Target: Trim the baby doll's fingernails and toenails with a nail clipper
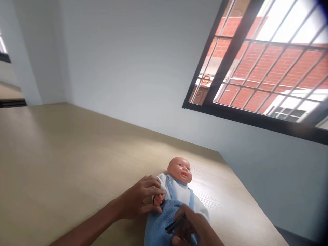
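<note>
A baby doll (180, 191) lies on its back on the wooden table, with a bald head, white top and light blue knitted dungarees. My left hand (143, 197) is closed around the doll's sleeve and arm, and the doll's small hand (158, 200) pokes out between my thumb and fingers. Over the doll's lower body, my right hand (193, 227) is closed on a small dark, glossy object (176, 224) with a narrow tip pointing left. My fingers cover much of this object, so its kind is unclear. The doll's legs run out of view at the bottom.
The pale wooden table (77, 153) stretches to the left, with its right edge sloping down toward the lower right. Behind it stands a grey-white wall (123, 61). A barred window (256, 68) with a dark frame is at upper right.
</note>
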Available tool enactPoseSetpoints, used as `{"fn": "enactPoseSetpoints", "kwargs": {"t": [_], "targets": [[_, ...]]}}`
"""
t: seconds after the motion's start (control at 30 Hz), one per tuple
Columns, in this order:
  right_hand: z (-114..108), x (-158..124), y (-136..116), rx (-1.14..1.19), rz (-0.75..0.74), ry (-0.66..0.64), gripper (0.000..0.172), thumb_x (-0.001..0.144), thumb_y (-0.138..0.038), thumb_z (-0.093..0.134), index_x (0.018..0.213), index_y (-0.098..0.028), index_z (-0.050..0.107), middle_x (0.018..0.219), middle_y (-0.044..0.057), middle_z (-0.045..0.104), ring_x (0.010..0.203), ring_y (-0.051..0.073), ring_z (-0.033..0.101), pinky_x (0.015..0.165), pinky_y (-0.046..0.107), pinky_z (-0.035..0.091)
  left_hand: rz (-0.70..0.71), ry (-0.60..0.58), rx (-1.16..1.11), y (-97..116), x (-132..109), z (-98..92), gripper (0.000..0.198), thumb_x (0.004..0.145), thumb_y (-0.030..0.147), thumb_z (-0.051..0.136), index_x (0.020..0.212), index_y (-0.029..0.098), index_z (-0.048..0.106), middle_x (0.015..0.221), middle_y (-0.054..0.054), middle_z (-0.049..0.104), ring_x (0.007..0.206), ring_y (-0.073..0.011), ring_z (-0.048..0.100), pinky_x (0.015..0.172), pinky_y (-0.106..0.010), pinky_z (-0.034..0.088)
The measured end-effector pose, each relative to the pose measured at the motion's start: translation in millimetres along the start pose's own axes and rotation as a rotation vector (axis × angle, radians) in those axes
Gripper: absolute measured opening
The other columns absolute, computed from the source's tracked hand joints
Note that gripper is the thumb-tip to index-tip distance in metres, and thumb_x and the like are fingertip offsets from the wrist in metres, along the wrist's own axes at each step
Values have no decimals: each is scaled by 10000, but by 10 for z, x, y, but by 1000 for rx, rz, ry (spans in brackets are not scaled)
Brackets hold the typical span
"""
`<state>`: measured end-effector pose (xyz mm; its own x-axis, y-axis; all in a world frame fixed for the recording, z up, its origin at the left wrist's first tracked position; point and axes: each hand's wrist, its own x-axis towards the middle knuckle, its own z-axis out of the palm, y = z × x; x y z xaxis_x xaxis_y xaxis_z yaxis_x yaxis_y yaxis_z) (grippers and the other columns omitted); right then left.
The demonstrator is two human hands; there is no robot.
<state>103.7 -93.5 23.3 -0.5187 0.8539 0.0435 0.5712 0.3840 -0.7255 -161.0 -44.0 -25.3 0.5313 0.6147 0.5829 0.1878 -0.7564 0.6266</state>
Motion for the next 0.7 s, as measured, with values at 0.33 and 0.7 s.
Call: {"fn": "enactPoseSetpoints", "kwargs": {"t": [0.33,0.7], "targets": [[-42,417,-13,162,-284,405,174,1020,-398,629,1084,-237,606,1116,89,729,1041,232,727,897,362,616,-172,317,-192,-17,82,627,238,1086,391,454,1082,227,626,929,-57,680,838,-183,634,804,-272,515],[162,299,-170,-128,-429,317,218,970,-73,548,1111,-240,543,1182,56,720,966,184,748,848,256,597,-168,365,-271,-100,76,715,550,963,749,501,875,219,623,656,-1,512,549,-136,428,521,-257,386]]}}
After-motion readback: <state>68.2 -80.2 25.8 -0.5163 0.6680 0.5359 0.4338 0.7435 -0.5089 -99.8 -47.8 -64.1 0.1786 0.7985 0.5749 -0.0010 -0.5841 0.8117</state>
